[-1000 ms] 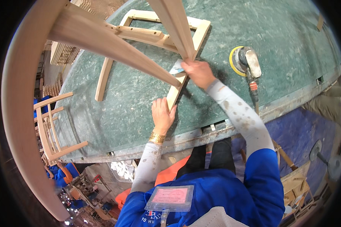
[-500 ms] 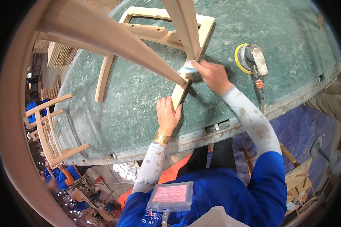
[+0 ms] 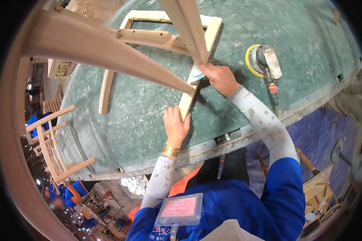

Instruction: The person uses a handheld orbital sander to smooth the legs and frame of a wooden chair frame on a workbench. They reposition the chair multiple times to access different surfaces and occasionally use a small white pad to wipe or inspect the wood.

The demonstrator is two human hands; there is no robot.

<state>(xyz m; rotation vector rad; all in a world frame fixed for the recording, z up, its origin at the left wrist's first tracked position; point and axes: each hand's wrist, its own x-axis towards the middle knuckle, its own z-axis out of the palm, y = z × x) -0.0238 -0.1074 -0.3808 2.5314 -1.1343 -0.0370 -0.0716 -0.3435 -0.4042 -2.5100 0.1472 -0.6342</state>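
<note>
A pale wooden chair frame (image 3: 188, 105) stands on the green-topped table, its long legs rising toward the camera. My left hand (image 3: 175, 125) wraps round the near end of its bottom rail, thumb on one side and fingers on the other. Between the two uprights, my right hand (image 3: 220, 78) pinches a small folded piece of sandpaper (image 3: 197, 74), white and pale blue, pressed on the same rail. Its grit side is hidden. Right of that hand, an orbital sander (image 3: 265, 62) with a yellow-rimmed pad lies on the table, its hose running to the near edge.
The green table (image 3: 140, 132) has a metal rim curving in front of me. At its left edge leans another wooden chair frame (image 3: 52, 146), with a person in blue and orange (image 3: 74, 193) beyond. Stacked wood pieces (image 3: 60, 68) stand at the far left.
My right hand has slid the sandpaper slightly along the rail and its blur is gone. The left hand keeps its grip. The whole view has shifted a little.
</note>
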